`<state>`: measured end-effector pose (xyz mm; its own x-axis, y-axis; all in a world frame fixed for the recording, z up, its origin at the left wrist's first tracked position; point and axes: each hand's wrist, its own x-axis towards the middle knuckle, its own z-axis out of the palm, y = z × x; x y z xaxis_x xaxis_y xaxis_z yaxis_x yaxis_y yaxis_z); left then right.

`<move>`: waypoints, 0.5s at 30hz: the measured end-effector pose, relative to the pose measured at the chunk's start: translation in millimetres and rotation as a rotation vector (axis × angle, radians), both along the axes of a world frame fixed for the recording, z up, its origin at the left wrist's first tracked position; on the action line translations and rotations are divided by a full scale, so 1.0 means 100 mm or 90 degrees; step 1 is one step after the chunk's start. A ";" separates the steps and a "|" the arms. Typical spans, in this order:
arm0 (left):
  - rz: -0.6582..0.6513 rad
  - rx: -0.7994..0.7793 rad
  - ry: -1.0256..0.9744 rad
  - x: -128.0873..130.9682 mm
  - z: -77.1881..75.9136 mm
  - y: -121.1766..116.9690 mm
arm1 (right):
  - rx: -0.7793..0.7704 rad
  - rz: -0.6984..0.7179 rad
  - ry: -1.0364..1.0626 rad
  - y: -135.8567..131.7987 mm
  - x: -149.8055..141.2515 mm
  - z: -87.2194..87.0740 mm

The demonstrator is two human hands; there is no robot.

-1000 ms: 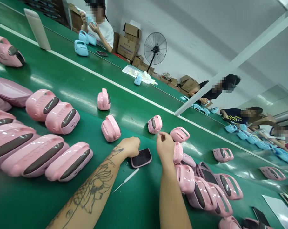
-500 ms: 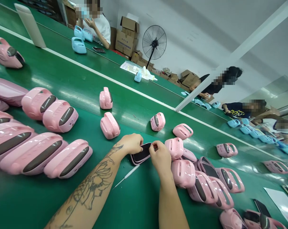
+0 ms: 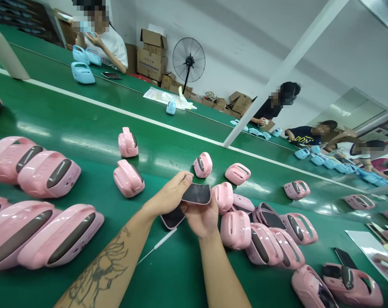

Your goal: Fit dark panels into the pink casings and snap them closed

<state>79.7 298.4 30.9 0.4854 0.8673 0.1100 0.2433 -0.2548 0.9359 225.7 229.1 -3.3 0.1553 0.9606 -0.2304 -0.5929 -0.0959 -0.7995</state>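
Both my hands hold a flat, dark-faced base plate with a pink rim (image 3: 196,194) just above the table. My left hand (image 3: 174,190) grips its left end, thumb on top. From below and the right, my right hand (image 3: 200,218) is closed on it, palm turned up. A second dark-faced plate (image 3: 172,219) lies on the green table under my hands. Beside it is a thin tool with a white handle (image 3: 164,238), its narrow metal shaft pointing toward me. Pink housings with loop handles (image 3: 235,229) stand close to the right of my right hand.
More pink housings (image 3: 63,235) crowd the left side, and a few stand ahead (image 3: 128,179). A phone (image 3: 345,258) and white sheet (image 3: 370,252) lie at right. A white post (image 3: 277,81) rises beyond. Co-workers sit across the table near blue housings (image 3: 83,72).
The dark-faced plate has been lifted and tilted between my hands, uncovering another beneath it. My right hand has turned palm up. The view has shifted to the right.
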 end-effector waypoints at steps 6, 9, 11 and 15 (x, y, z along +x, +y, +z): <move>-0.010 0.166 0.241 0.53 0.52 0.33 | 0.082 0.062 0.349 -0.03 0.05 0.05; -0.063 0.227 0.307 1.30 0.80 0.63 | 0.090 0.068 0.389 -0.01 0.07 0.04; -0.146 0.267 0.354 1.91 0.85 0.76 | 0.089 0.065 0.399 0.01 0.08 0.02; -0.259 0.318 0.437 2.89 0.66 0.92 | 0.086 0.044 0.398 0.05 0.12 -0.01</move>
